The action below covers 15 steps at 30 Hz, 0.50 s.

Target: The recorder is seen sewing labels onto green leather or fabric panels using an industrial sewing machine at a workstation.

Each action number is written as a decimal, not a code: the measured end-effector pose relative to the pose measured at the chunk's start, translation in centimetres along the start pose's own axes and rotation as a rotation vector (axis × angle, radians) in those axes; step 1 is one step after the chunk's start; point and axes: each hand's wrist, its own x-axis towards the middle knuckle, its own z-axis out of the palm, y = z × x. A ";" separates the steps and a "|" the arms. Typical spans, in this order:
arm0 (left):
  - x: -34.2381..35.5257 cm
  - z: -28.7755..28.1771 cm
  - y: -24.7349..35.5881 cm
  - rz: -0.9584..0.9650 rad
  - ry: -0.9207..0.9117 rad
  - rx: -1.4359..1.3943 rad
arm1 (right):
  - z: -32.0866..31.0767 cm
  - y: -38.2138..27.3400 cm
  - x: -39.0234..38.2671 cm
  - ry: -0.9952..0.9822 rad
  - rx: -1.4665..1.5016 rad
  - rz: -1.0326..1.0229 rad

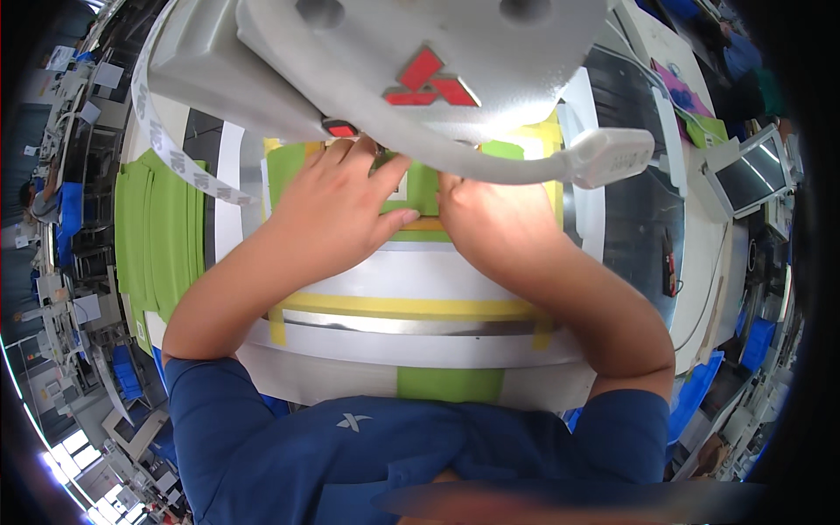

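Left hand splayed on green fabric — right hand angled inward.

Bright windows shine at the near left; cluttered workstations and blue bins line the left and right sides.

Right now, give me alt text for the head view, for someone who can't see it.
A person's bare left hand and right hand rest on a flat green cloth-like piece at a light grey machine with a red emblem. A stack of green cloth-like sheets lies to the left.
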 end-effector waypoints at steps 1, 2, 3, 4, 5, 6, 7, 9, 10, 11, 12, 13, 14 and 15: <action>0.2 0.2 0.0 -0.002 -0.003 0.004 | -0.1 0.0 0.1 -0.026 0.008 -0.001; 0.5 0.3 -0.1 -0.023 -0.032 -0.004 | 0.1 0.0 0.0 -0.024 0.012 -0.001; 0.7 0.5 -0.2 -0.043 -0.061 -0.015 | 0.3 0.2 -0.3 -0.011 0.011 -0.013; 0.9 0.8 -0.3 -0.042 -0.065 -0.014 | 0.5 0.3 -0.6 0.002 0.009 -0.023; 1.0 1.1 -0.3 0.002 -0.013 -0.013 | 0.4 0.3 -0.9 0.002 0.012 -0.020; 1.1 1.4 -0.4 0.047 0.036 -0.013 | 0.3 0.2 -1.3 0.021 -0.035 -0.070; 1.1 1.5 -0.5 0.050 0.031 -0.013 | 0.1 0.0 -1.7 0.040 -0.082 -0.118; 1.0 1.7 -0.8 -0.021 -0.059 -0.081 | -1.3 -0.8 -2.5 -0.062 -0.052 -0.150; 1.0 1.7 -0.9 -0.020 -0.066 -0.083 | -2.2 -1.3 -2.9 -0.165 -0.026 -0.184; 0.9 1.6 -1.1 -0.047 -0.090 -0.111 | -3.0 -1.6 -3.2 -0.168 -0.020 -0.181; 0.9 1.6 -1.2 -0.077 -0.113 -0.138 | -3.7 -1.9 -3.3 -0.277 -0.043 -0.204; 0.9 1.7 -1.3 -0.079 -0.119 -0.140 | -4.2 -2.2 -3.5 -0.386 -0.065 -0.229; 0.8 1.9 -1.4 -0.071 -0.089 -0.162 | -4.4 -2.3 -3.6 -0.389 -0.059 -0.231; 0.9 2.0 -1.5 -0.059 -0.058 -0.185 | -4.7 -2.4 -3.8 -0.381 -0.043 -0.244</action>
